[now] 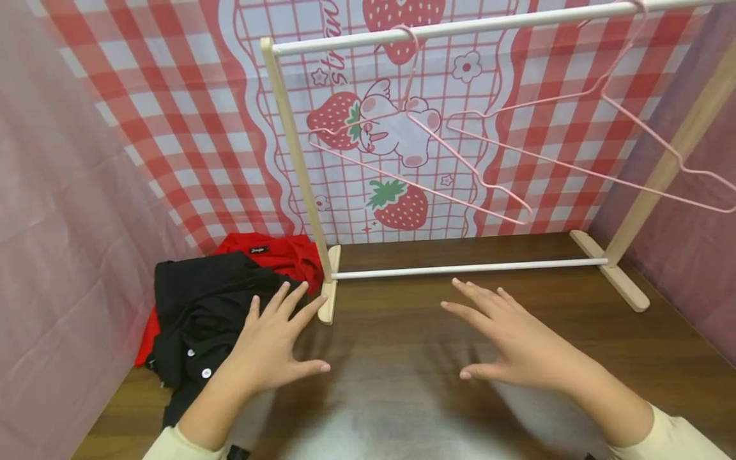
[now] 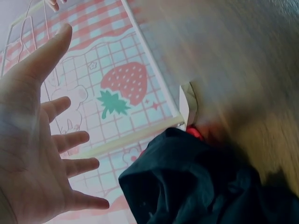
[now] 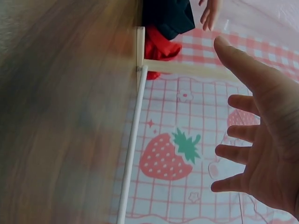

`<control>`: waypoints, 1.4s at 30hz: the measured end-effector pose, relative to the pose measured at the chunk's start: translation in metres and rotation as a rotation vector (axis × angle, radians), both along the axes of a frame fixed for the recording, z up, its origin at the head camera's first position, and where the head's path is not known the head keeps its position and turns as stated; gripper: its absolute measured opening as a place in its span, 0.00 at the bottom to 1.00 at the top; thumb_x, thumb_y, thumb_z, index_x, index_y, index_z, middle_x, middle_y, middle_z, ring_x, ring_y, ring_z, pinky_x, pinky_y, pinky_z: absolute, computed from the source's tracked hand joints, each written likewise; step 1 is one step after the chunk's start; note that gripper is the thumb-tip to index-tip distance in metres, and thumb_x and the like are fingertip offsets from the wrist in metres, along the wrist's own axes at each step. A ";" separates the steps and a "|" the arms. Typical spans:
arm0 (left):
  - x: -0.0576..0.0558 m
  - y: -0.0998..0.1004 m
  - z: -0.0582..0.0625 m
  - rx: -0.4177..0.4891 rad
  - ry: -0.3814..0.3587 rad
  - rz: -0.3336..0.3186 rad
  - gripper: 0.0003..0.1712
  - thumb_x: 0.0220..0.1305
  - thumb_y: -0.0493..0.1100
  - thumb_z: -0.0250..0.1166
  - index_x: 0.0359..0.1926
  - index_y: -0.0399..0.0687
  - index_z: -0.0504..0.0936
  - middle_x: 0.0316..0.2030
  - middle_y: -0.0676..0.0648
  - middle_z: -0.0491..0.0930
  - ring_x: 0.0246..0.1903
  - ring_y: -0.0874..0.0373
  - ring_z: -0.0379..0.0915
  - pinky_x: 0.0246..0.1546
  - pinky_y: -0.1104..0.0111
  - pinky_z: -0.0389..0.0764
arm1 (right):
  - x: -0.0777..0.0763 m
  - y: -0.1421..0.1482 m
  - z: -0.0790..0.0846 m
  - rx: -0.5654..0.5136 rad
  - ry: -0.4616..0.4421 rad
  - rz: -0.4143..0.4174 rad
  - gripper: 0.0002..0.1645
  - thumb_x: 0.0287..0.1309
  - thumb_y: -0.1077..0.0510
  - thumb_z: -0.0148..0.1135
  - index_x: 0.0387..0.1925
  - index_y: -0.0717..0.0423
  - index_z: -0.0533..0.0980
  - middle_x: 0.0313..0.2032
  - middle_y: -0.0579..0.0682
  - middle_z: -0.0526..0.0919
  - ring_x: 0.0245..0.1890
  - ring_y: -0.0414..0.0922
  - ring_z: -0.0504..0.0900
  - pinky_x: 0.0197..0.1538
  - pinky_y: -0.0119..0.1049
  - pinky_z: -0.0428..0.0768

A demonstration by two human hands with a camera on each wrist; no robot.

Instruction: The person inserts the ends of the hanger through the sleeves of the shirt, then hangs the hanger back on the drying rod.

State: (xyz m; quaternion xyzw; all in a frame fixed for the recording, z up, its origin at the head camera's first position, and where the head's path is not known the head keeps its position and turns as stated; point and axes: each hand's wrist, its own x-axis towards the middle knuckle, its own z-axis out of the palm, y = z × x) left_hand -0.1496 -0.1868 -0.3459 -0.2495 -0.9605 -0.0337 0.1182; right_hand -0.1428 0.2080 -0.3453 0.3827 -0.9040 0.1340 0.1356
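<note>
My left hand (image 1: 270, 348) is held above the table with its fingers spread and nothing in it. Just beyond and to its left lies a crumpled black garment (image 1: 198, 319) with white buttons, on top of a red garment (image 1: 287, 252) that has a dark label. Over the brown tabletop, my right hand (image 1: 512, 338) also has spread fingers and holds nothing. Two pink hangers, a nearer-left hanger (image 1: 454, 152) and a right hanger (image 1: 644, 124), hang bare from the rack's top rail (image 1: 460, 27). In the left wrist view, the black garment (image 2: 187, 182) sits below the fingertips.
The rack's left post (image 1: 299, 153) stands beside the clothes, on a wooden foot (image 1: 329, 300). A white lower bar (image 1: 471, 269) runs to the right foot (image 1: 612, 275). Behind hangs a strawberry-print checked cloth (image 1: 190, 115); a pink curtain (image 1: 63, 223) borders the left side.
</note>
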 end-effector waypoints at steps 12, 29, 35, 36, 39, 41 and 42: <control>0.007 -0.026 0.011 0.065 0.051 -0.030 0.59 0.40 0.70 0.74 0.73 0.59 0.62 0.69 0.41 0.61 0.68 0.38 0.56 0.55 0.30 0.60 | -0.016 -0.030 0.002 -0.047 0.073 0.150 0.51 0.43 0.37 0.74 0.68 0.50 0.67 0.72 0.56 0.59 0.67 0.57 0.65 0.64 0.61 0.62; 0.016 -0.056 0.018 0.118 0.083 -0.005 0.55 0.36 0.62 0.80 0.67 0.52 0.70 0.66 0.37 0.64 0.59 0.37 0.66 0.52 0.35 0.67 | -0.028 -0.074 0.002 -0.111 0.080 0.222 0.50 0.41 0.38 0.77 0.64 0.55 0.70 0.68 0.59 0.65 0.65 0.54 0.67 0.65 0.55 0.65; 0.019 -0.069 0.018 0.140 0.116 0.016 0.54 0.35 0.60 0.81 0.65 0.50 0.72 0.64 0.36 0.66 0.58 0.38 0.66 0.49 0.37 0.70 | -0.032 -0.091 -0.004 -0.132 0.059 0.244 0.51 0.41 0.38 0.76 0.64 0.54 0.69 0.68 0.57 0.64 0.65 0.53 0.67 0.64 0.52 0.66; 0.020 -0.071 0.018 0.144 0.123 0.020 0.53 0.35 0.59 0.82 0.65 0.50 0.73 0.63 0.36 0.67 0.58 0.38 0.67 0.49 0.37 0.70 | -0.032 -0.094 -0.005 -0.137 0.054 0.247 0.51 0.41 0.38 0.76 0.64 0.54 0.69 0.69 0.57 0.64 0.65 0.52 0.67 0.64 0.51 0.67; 0.021 -0.077 0.018 0.156 0.145 0.027 0.52 0.35 0.57 0.82 0.64 0.49 0.73 0.62 0.36 0.67 0.56 0.38 0.67 0.46 0.36 0.71 | -0.034 -0.102 -0.008 -0.153 0.041 0.255 0.50 0.42 0.39 0.76 0.65 0.55 0.68 0.69 0.57 0.63 0.65 0.52 0.66 0.64 0.51 0.67; 0.023 -0.081 0.018 0.164 0.154 0.033 0.52 0.34 0.56 0.82 0.64 0.49 0.73 0.62 0.36 0.68 0.56 0.38 0.68 0.45 0.36 0.71 | -0.035 -0.109 -0.010 -0.161 0.027 0.261 0.50 0.43 0.40 0.76 0.65 0.55 0.68 0.69 0.57 0.63 0.65 0.52 0.66 0.64 0.51 0.68; 0.024 -0.083 0.018 0.167 0.157 0.035 0.52 0.34 0.56 0.82 0.64 0.49 0.73 0.62 0.36 0.68 0.55 0.38 0.68 0.44 0.36 0.71 | -0.036 -0.112 -0.011 -0.165 0.018 0.264 0.50 0.43 0.40 0.76 0.65 0.55 0.68 0.69 0.56 0.62 0.66 0.52 0.66 0.63 0.51 0.68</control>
